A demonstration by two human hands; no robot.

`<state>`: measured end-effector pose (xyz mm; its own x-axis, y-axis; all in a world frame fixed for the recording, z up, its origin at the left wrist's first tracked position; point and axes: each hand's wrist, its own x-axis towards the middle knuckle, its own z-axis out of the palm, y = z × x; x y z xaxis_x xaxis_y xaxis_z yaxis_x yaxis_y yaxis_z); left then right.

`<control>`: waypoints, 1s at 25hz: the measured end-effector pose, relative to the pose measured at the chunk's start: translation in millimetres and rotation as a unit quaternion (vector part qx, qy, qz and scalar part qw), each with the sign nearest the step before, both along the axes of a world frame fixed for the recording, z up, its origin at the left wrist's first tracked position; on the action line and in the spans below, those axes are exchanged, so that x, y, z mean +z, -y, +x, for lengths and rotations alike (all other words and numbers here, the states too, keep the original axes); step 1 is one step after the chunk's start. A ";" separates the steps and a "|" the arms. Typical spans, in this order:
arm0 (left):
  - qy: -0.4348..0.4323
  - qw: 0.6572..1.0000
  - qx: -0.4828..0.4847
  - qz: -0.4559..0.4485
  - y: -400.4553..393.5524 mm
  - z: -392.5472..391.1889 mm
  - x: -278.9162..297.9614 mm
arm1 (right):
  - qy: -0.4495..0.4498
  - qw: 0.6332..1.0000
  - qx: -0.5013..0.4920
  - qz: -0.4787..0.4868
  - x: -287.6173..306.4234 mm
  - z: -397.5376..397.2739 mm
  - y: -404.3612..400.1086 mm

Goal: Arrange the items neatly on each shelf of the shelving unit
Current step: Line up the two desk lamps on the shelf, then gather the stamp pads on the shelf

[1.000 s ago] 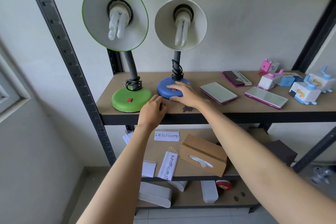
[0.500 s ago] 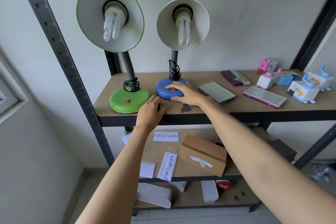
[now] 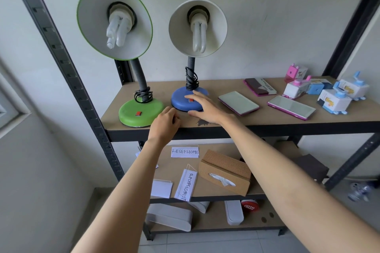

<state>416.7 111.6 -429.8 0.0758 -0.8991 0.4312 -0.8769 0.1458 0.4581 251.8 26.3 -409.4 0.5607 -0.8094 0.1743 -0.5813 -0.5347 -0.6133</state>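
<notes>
Two desk lamps stand side by side at the left of the upper shelf (image 3: pixel 267 123). The green lamp (image 3: pixel 141 112) is on the left, the blue-based lamp (image 3: pixel 181 99) with a white shade just right of it. My right hand (image 3: pixel 205 106) lies over the front right of the blue base, fingers spread and nearly straight. My left hand (image 3: pixel 165 123) rests at the shelf's front edge between the two bases, fingers loosely curled, holding nothing. Each lamp's cord is wound round its neck.
Right of the lamps lie two pink-edged tablets (image 3: pixel 238 102), (image 3: pixel 291 107), a dark pouch (image 3: pixel 259 86) and several small pink and blue boxes (image 3: pixel 333 101). The shelf below holds paper name signs (image 3: pixel 185 152) and a brown tissue box (image 3: pixel 226 172). White boxes (image 3: pixel 170 216) sit lowest.
My right hand's fingers have lifted and spread a little on the blue base. The lamps stay put; the view has shifted slightly.
</notes>
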 end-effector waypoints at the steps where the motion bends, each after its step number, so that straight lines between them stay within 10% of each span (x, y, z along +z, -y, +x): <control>1: 0.004 1.000 0.010 0.008 -0.3 -2.5 2.4 | 0.021 1.000 -0.011 -0.014 -2.6 -5.2 -3.6; 13: 0.004 0.998 0.021 0.066 19.3 -133.2 17.3 | -0.177 0.954 -0.203 -0.129 -9.1 -111.9 -7.5; 25: 0.067 0.994 0.074 0.051 20.4 -142.4 0.6 | -0.049 0.958 -0.154 -0.237 17.0 -150.4 19.8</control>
<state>274.3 91.2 -429.2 0.1587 -0.9217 0.3539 -0.9397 -0.0310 0.3407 101.4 6.5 -392.4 0.3409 -0.7824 0.5212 -0.7988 -0.5334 -0.2782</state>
